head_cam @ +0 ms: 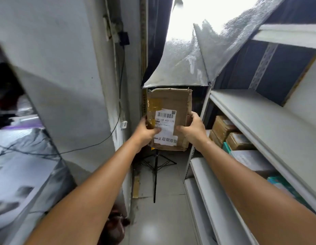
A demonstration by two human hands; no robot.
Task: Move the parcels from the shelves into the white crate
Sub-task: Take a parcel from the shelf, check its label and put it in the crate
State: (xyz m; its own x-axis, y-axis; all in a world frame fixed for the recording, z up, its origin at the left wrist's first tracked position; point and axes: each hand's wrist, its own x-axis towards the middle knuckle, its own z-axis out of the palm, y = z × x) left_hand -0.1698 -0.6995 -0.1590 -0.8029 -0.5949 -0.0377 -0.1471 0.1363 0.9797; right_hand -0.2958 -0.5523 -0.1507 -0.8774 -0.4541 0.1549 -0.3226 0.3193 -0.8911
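Between both hands | brown parcel point(169, 119) | crumpled, taped, white-labelled

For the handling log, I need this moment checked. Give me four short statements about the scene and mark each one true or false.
1. The left hand and the right hand both grip the cardboard parcel. True.
2. The cardboard parcel carries no label. False: a white barcode label is stuck on its front.
3. On the shelving to the right sit brown boxes. True.
4. A white crate stands on the floor below the parcel. False: no crate is in view; a black tripod stand is on the floor there.
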